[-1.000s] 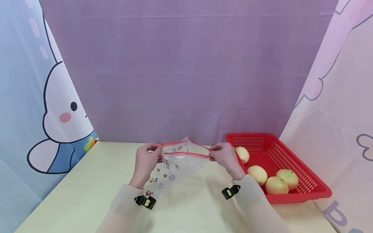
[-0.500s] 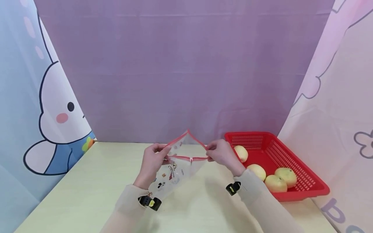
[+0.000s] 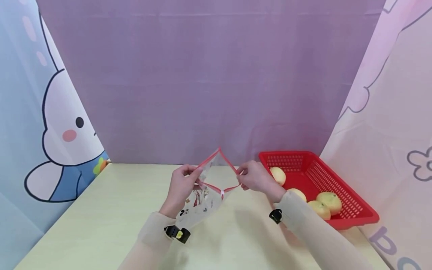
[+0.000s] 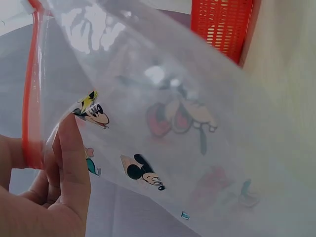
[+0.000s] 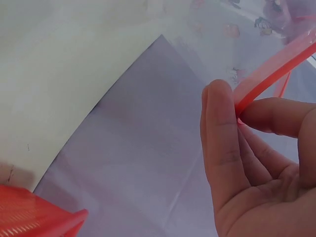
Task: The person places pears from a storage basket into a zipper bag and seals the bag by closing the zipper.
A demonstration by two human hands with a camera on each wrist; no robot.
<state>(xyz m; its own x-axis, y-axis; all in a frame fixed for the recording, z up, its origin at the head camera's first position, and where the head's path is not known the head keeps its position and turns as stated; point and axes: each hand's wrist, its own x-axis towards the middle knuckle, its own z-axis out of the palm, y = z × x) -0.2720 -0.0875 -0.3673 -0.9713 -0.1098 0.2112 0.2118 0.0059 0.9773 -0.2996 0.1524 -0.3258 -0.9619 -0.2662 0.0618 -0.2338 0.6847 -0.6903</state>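
So vs abt a sec ago the mouth of the clear zip bag (image 3: 204, 206) went from a flattish slit to a proper diamond: both hands came closer tog. and the near edge w/ the white slider (image 3: 222, 193) sags lower now. Left hand (image 3: 182, 187) has thumb + fingers pinching the bag's red strip (image 3: 210, 156) on one side, right hand (image 3: 258, 178) pinches it on the other, so neither's let go. Bag's btwn the hands over the table (image 3: 101, 225), left of the red basket (image 3: 351, 224), no contents visible. The 4 pale yellow fruits (image 3: 329, 203) are in the basket, same as before. Imo the opening bit's pretty much done, tho if either pinch slips the mouth could flop closed.
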